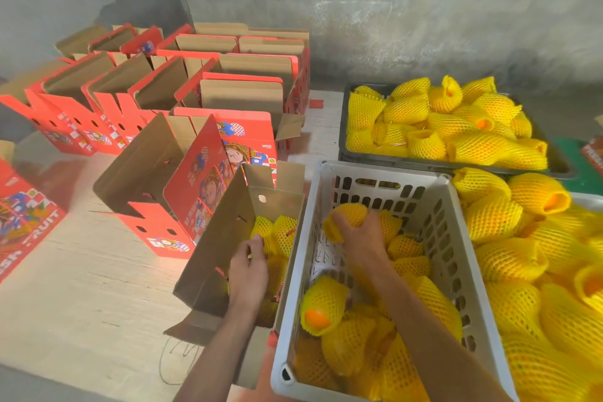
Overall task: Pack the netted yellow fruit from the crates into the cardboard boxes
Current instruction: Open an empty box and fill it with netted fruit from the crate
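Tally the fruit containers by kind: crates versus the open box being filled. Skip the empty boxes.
Grey slatted crate: 1
Dark crate: 1
Open cardboard box being filled: 1
Total: 3
A further heap of netted fruit lies at right; its container is not clear.

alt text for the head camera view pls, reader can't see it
The right hand grips a netted yellow fruit inside a grey crate, while the left hand reaches into an open cardboard box already holding several. More fruit-filled crates sit to the right; empty red boxes stand behind.
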`<state>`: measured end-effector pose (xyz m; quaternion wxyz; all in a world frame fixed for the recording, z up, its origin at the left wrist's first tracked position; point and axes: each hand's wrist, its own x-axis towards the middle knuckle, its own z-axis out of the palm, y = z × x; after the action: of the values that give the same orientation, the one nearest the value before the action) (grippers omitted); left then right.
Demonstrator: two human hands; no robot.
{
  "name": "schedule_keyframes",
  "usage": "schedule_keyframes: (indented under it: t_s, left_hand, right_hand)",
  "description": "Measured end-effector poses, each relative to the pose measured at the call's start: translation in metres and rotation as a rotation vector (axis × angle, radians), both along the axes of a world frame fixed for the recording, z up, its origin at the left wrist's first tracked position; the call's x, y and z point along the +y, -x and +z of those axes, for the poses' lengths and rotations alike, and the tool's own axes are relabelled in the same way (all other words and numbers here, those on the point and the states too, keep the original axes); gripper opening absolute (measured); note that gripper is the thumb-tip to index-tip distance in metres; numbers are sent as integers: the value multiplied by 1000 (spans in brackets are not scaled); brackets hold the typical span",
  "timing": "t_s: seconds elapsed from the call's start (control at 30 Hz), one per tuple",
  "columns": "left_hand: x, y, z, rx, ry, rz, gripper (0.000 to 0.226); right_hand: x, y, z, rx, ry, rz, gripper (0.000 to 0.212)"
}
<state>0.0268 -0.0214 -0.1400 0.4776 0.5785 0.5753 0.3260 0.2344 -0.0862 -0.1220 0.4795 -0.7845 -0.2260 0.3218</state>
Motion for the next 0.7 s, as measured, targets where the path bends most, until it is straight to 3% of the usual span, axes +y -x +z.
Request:
schedule_keyframes:
  t_s: [0.03,0.1,0.17,0.2,0.3,0.33,0.4,0.47,0.5,0.57,0.63,0.7]
  left_hand:
    - [-2,0,4,-87,1,34,35]
    - [-4,-3,12,-318,36,88,37]
    - [-5,-6,20,-602,153,125,54]
    - [-5,-6,23,-745,239,131,65]
    - [-7,0,27,-1041,494,120,80]
    - [-7,3,26,-1088,567,136,76]
    - [-8,9,24,-1094,650,215,54]
    - [-4,10,26,-890,596,300,26]
    - [0,11,26,-663,485,306,17]
    - [7,13,26,-97,98,147,16]
    - [10,14,20,475,-263,-147,27]
    - [7,15,15,965,-346,-299,29]
  right_hand:
    - [0,0,6,93,-120,-48,77]
    - [1,-1,23,273,-313,77,66]
    - [-1,0,41,444,-400,298,61]
    - [-2,1,45,427,-396,357,62]
    - [-5,2,36,-55,-221,261,63]
    - [-6,-1,29,-175,-138,217,60]
    - [-4,-5,13,-225,5,232,48]
    - [-1,-6,-8,-340,194,384,35]
    - [-1,-5,-19,-440,288,506,30]
    - [-3,4,-38,-637,428,711,30]
    - [-5,10,-55,-816,504,717,53]
    - [-2,11,-61,-966,575,618,55]
